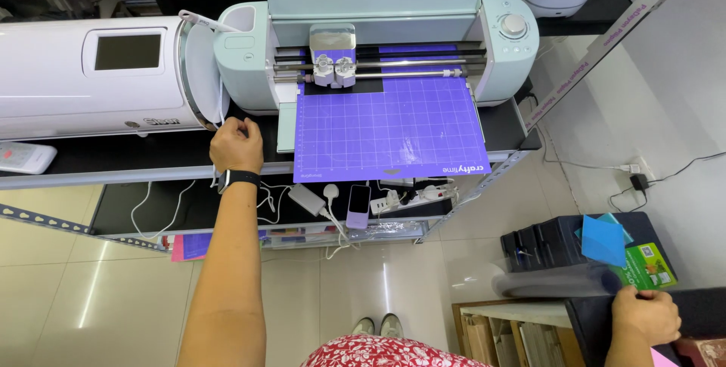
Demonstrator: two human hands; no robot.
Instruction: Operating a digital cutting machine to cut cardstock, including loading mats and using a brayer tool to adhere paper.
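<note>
1. At far left, about nine o'clock: white cutting machine [91,72] with a small dark screen, lying lengthwise on the dark counter [113,157]; below its left end, a small white remote-like device [23,157].
2. Just left of centre: left hand [236,145], wrist wrapped by a black watch band [239,179], fingers curled loosely at the counter's front edge, just below the round end cap of the white machine; cannot tell whether anything is pinched between the fingers.
3. At centre, toward twelve o'clock: pale mint cutting machine [378,42] with lid raised, carriage sitting at the left of its rail.
4. Fed into that machine and sticking out toward six o'clock: purple gridded cutting mat [389,129], flat, front edge overhanging the counter; a black sheet strip visible at the mat's top left, under the carriage.
5. Below the mat, on a lower shelf: white charger [306,199], lilac phone-like device [358,206] and a white power strip [412,199] with tangled white cables.
6. At bottom centre, six o'clock: red patterned clothing and shoe tips over glossy tiled floor [98,291].
7. At four o'clock: black box-like container [548,242], with a blue translucent sheet [603,241] and a green card [646,265] just beside it.
8. At lower right, five o'clock: right hand [645,315], clenched on the right end of a clear rolled sheet [556,284] lying across a dark surface, well apart from the mat.
</note>
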